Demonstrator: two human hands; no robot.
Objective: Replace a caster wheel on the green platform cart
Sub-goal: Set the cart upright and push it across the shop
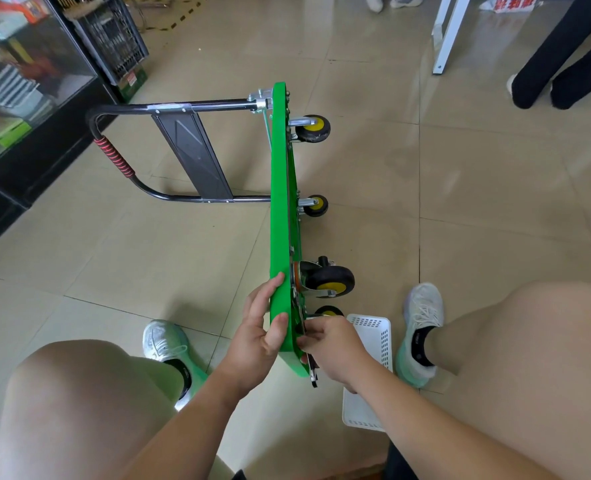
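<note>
Green platform cart [282,202] stands on side edge on tiled floor, handle [114,157] out left, caster wheels [313,128] facing right. Left hand [259,336] grips near deck edge, thumb over rim. Right hand [333,348], fingers curled, pinches flat metal tool [313,374] at underside beside nearest caster wheel [329,311]. White perforated basket [373,329] on floor beneath.

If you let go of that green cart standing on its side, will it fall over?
Probably it would wobble: the green cart balances on one thin edge, and the left hand grips it. The handle sticking out sideways may prop it against falling that way. It looks stiff, and its wheels point sideways, so it likely won't roll.
</note>
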